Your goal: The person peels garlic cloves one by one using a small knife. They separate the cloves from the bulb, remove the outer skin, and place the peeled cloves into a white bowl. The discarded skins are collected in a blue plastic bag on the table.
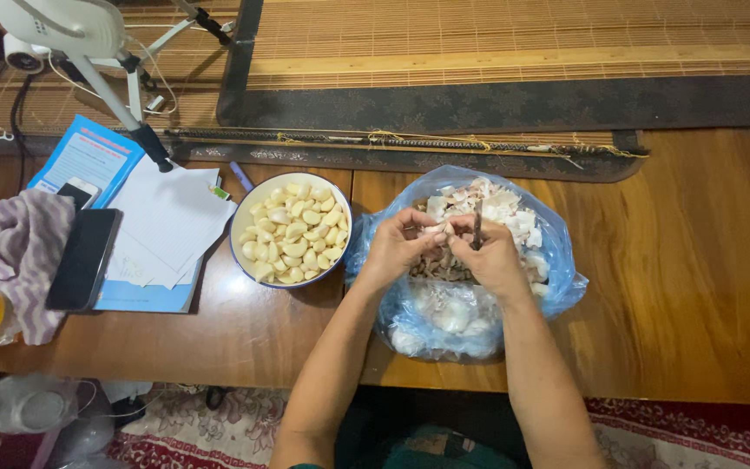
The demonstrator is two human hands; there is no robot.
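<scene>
The bowl (291, 230) is full of peeled garlic; the bag (466, 260) holds skins; over it, the left hand (395, 247) pinches a clove (434, 229); the right hand (490, 254) grips a knife (476, 231); bare table (696, 260) lies to the right.

We look down on a warm brown wooden table (696, 260) with a glossy top that catches soft indoor light. Beyond its far edge lies a woven bamboo mat (514, 39) with a dark patterned border (479, 108). Below the near edge, a red floral carpet (679, 430) covers the floor.
</scene>
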